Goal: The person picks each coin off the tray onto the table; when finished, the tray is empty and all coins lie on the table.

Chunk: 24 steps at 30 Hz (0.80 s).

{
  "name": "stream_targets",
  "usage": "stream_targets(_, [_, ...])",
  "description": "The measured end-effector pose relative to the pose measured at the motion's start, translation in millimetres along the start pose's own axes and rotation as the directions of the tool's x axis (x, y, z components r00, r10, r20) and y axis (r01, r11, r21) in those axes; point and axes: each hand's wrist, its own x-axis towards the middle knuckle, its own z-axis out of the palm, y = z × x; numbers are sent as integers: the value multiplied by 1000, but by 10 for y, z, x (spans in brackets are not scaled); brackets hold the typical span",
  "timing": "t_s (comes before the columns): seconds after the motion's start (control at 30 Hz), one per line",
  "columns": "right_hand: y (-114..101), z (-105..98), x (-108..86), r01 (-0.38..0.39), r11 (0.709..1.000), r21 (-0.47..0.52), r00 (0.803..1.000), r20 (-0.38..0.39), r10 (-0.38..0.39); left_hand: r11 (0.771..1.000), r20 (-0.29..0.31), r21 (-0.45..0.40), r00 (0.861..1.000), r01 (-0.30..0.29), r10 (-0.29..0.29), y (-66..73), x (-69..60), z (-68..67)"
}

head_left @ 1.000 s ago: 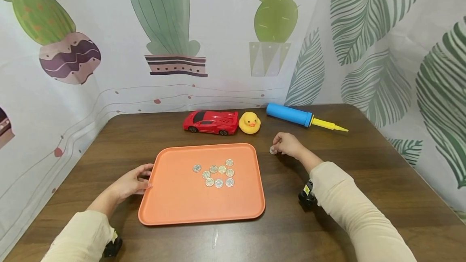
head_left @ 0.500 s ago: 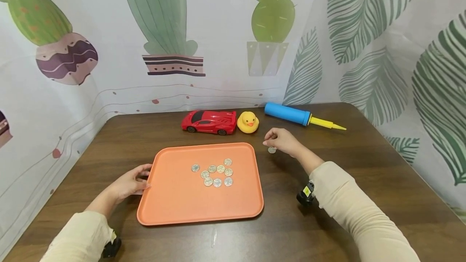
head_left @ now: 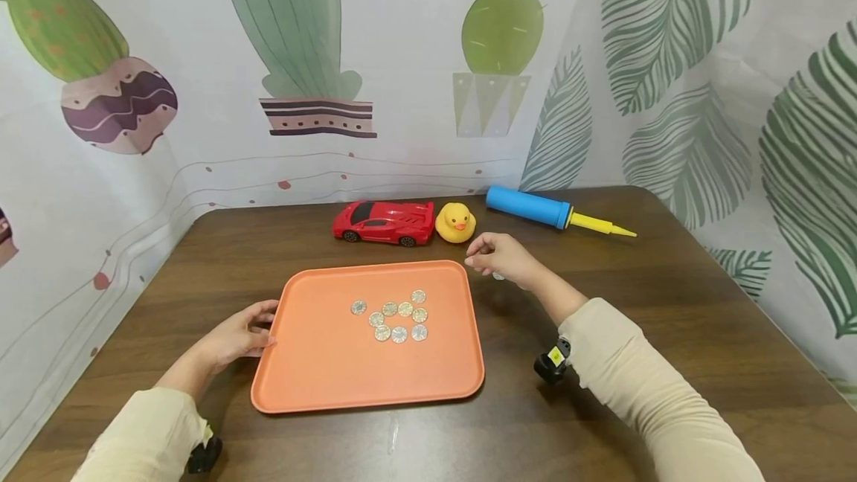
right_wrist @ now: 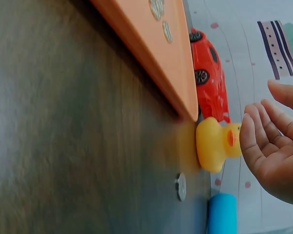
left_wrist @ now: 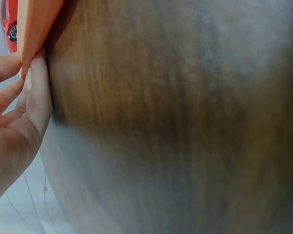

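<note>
On the brown wood-grain counter [head_left: 636, 274], I log one flat orange tray [head_left: 321, 363], a rounded rectangle with a raised rim. In it, right of centre, nine small round metal coins [head_left: 399, 335], silvery and pale gold: eight clustered, one slightly apart at their left. Item: one lone silvery coin [right_wrist: 181, 186], lying on the counter past the tray's right edge, partly hidden in my head view by the right hand [head_left: 505, 257].

That hand: raised near the tray's far right corner, its grip loosely spread, fingers gently curved, thumb apart. The left hand [head_left: 230, 335]: at the tray's left edge, its grip pinching the rim.

Two cream fabric sleeves [head_left: 649, 378], each with a black wrist device [head_left: 551, 365] near the cuff. Along the far side, left to right: one glossy red toy sports car [head_left: 388, 223]; one yellow toy duck [head_left: 456, 223], just beside the car's rear; one blue cylindrical hand pump [head_left: 529, 207], its tapering yellow nozzle pointing right. Behind: one white backdrop [head_left: 415, 36] printed with green cacti and leaves.
</note>
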Motion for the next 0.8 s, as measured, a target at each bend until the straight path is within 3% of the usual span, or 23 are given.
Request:
stream_targets(0.57, [-43,405,107,25,998,-66,993,116,-17,1000,14,-29,1000,-9,10,-2,-2,5])
stream_targets(0.8, [-42,513,159,97,991,-94,981,175,-80,999,10,-33,1000,-7,7,-13,3,-13])
